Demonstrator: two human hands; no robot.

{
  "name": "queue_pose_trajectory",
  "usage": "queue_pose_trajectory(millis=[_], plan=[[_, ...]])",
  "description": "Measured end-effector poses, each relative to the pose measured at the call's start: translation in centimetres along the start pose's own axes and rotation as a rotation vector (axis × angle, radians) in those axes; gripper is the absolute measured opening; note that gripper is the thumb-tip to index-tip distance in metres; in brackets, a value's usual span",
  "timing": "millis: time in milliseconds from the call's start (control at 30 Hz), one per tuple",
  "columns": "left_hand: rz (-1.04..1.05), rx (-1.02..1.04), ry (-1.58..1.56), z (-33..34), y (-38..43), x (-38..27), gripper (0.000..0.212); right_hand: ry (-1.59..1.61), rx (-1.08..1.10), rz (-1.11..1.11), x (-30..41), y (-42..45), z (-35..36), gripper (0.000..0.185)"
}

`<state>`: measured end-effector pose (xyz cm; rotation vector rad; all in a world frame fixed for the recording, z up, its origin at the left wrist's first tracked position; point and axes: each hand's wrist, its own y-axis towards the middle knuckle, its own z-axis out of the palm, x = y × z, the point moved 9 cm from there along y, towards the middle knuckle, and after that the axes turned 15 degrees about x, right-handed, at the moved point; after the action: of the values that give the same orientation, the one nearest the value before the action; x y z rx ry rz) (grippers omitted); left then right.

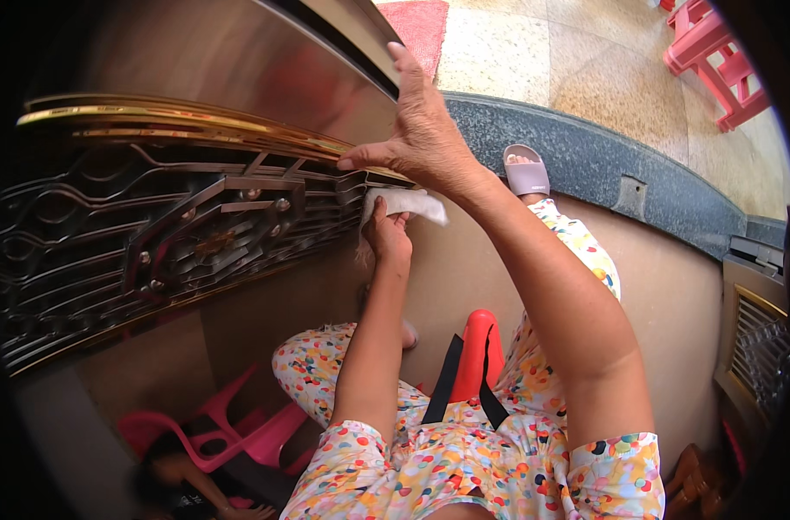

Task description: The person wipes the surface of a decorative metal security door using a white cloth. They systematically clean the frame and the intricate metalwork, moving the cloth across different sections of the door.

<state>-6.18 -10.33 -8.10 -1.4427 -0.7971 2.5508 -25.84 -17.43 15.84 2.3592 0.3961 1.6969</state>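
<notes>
My left hand (389, 235) holds a folded white cloth (408, 204) against the end edge of a metal door with a dark decorative grille (216, 227). Frayed threads hang from the cloth's lower side. Above it, my right hand (424, 127) spreads over the same door edge, thumb by the gold trim (193, 120) and fingers towards the smooth upper panel (239, 52). No loose object shows in the right hand. Its palm is turned away, so how firmly it bears on the door is hidden.
Red plastic (479, 351) shows between my legs. A dark stone sill (590, 149) borders the speckled floor, with pink stools (716, 58) and a red mat (414, 29) beyond. At lower left, another person (180, 484) is beside a pink chair (239, 432). Another grilled door panel (755, 331) stands right.
</notes>
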Motion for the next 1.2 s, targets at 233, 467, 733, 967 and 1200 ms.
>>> queue_pose_trajectory(millis=[233,467,733,967,1200], plan=[[0.135,0.037,0.221,1.9,2.5,1.9,0.033,-0.046,0.104,0.118,-0.5,0.3,1.8,0.098],[0.288,0.081,0.893,1.7,4.6,2.6,0.031,-0.012,0.060,0.131,-0.6,0.2,1.8,0.090],[0.292,0.289,1.514,3.6,7.3,5.9,0.030,0.026,-0.052,0.038,0.0,0.1,1.0,0.081],[0.282,0.345,1.699,2.2,7.5,6.8,0.029,0.048,-0.062,0.049,0.3,0.1,0.9,0.076],[0.297,0.384,1.821,2.6,8.5,6.2,0.029,0.029,-0.070,0.034,0.7,0.0,1.1,0.077]])
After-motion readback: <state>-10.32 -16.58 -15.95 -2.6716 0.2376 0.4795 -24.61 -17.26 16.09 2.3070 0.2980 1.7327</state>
